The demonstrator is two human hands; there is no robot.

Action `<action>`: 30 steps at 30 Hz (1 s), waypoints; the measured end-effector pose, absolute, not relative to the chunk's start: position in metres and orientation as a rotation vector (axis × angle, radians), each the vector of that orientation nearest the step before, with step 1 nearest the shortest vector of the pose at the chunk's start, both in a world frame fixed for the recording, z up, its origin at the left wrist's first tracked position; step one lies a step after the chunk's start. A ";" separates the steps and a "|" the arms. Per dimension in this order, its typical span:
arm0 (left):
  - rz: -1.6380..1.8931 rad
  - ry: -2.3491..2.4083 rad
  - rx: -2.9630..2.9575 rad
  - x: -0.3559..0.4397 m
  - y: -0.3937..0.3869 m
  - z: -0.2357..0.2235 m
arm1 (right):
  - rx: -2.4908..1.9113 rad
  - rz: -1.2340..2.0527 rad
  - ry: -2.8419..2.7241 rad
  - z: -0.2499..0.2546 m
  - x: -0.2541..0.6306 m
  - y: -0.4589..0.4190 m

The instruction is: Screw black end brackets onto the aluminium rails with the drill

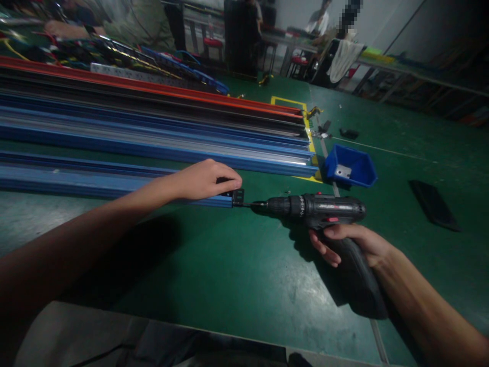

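My right hand [357, 238] is wrapped round the grip of a black cordless drill [330, 206], which lies level and points left. The drill's bit meets a small black end bracket [239, 197] at the right end of a blue metal rail [103, 184]. My left hand [206, 179] is closed over that rail close to the bracket, fingers bent down; its far fingertips are hidden. A tiny screw-like piece [288, 192] lies on the green tabletop [214, 260] just behind the drill.
Behind the near rail lie several long blue, black and orange rails [160, 89]. A blue bin [364, 171] with a pale metal plate inside stands to the right, and a flat black object [433, 204] lies beyond it. Across the table is another person's hand [64, 29] beside bundled wires.
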State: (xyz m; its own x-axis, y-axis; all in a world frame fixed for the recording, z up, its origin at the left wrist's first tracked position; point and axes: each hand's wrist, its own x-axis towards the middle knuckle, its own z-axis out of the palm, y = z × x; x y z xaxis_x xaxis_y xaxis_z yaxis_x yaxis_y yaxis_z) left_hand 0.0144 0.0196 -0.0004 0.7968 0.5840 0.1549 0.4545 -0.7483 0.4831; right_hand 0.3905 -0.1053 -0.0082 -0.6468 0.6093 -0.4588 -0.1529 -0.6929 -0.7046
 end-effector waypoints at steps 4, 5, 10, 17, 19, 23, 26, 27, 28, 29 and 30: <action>0.413 0.784 2.556 0.015 0.019 0.000 | -0.970 2.346 -0.879 -0.010 0.391 -0.105; 0.410 0.784 2.558 0.015 0.019 0.000 | -0.971 2.338 -0.883 -0.010 0.392 -0.105; 0.408 0.783 2.555 0.014 0.020 -0.001 | -0.976 2.337 -0.868 -0.010 0.390 -0.105; 0.429 0.774 2.573 0.014 0.021 -0.002 | -1.007 2.315 -0.840 -0.008 0.388 -0.106; 0.435 0.765 2.574 0.014 0.021 -0.003 | -1.004 2.312 -0.840 -0.008 0.388 -0.106; 0.424 0.765 2.573 0.014 0.021 -0.002 | -1.012 2.312 -0.828 -0.009 0.388 -0.106; 0.412 0.779 2.570 0.014 0.021 -0.002 | -1.021 2.315 -0.814 -0.009 0.389 -0.107; 0.409 0.781 2.573 0.014 0.021 -0.002 | -1.024 2.314 -0.813 -0.009 0.389 -0.107; 0.408 0.780 2.576 0.014 0.021 -0.002 | -1.026 2.313 -0.812 -0.009 0.389 -0.107; 0.410 0.778 2.579 0.014 0.021 -0.002 | -1.029 2.312 -0.813 -0.008 0.389 -0.107; 0.414 0.775 2.580 0.014 0.021 -0.002 | -1.031 2.309 -0.814 -0.008 0.389 -0.107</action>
